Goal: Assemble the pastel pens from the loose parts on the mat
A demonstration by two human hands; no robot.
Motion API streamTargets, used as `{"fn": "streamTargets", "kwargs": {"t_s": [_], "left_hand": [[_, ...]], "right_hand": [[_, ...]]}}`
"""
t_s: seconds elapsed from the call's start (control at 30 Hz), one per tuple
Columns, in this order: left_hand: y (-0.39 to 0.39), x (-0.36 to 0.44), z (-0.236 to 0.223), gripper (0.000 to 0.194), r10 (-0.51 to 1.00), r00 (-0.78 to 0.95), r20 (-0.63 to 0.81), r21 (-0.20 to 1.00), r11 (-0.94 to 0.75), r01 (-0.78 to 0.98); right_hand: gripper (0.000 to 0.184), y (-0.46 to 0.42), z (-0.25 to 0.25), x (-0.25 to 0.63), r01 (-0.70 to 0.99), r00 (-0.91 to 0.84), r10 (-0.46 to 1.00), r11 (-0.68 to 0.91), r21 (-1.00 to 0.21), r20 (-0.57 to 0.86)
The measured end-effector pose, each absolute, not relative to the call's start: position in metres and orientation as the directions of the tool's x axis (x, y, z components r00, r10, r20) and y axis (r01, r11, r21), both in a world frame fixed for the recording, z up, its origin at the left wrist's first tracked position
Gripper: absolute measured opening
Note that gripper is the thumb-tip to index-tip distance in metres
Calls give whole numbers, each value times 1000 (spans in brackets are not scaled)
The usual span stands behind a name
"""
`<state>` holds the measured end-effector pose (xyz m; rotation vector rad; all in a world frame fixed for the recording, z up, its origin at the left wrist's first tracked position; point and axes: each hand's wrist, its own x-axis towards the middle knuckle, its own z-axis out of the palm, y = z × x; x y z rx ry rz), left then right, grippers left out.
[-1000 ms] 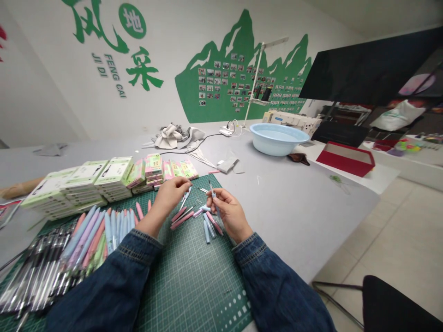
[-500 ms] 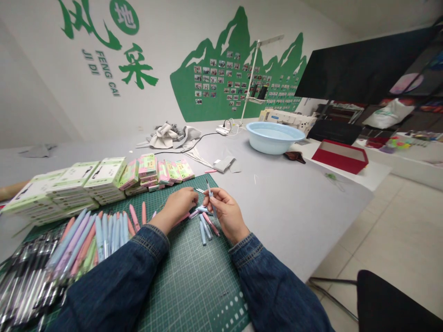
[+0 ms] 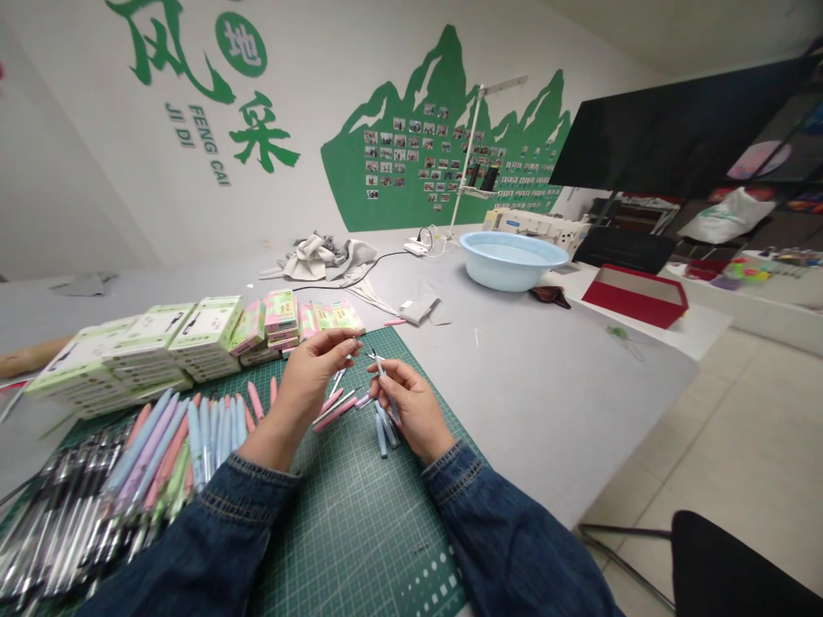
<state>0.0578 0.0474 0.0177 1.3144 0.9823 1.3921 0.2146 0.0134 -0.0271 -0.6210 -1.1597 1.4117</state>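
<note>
My right hand (image 3: pixel 411 406) holds a light blue pen (image 3: pixel 381 370) upright, with its pointed tip up and the fingers closed round the barrel. Just left of that tip, my left hand (image 3: pixel 307 386) is raised with thumb and forefinger pinched together. Whatever may be in the pinch is too small to make out. Under and between the hands, loose pink pen parts (image 3: pixel 337 413) and thin refills lie on the green cutting mat (image 3: pixel 347 531). Several blue pen pieces (image 3: pixel 381 431) rest beside my right hand.
Pastel pens (image 3: pixel 212 428) and a pile of clear, black-ended pens (image 3: pixel 57 514) lie at the left. Behind them stand stacked white-green boxes (image 3: pixel 206 330) and small pink-green boxes (image 3: pixel 281 313). Farther back are grey cloth (image 3: pixel 325 257), a blue basin (image 3: pixel 511 261) and a red box (image 3: pixel 633 296).
My left hand has risen from the pen parts on the mat, fingers now pinched near the pen tip. My right hand still holds the pen, slightly shifted left. The view has tilted slightly.
</note>
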Motion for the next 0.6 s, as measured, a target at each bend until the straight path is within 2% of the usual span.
{"fn": "streamTargets", "kwargs": {"t_s": [0.13,0.6], "left_hand": [[39,63,27,29,978,4,207,959,-202,-201],[35,68,29,28,966,72,250,968,-247,-48]], "right_hand": [[18,11,-27,212,-414,-227,941,139,-900,250],[17,12,-26,212,-423,-227,943,131,-897,245]]}}
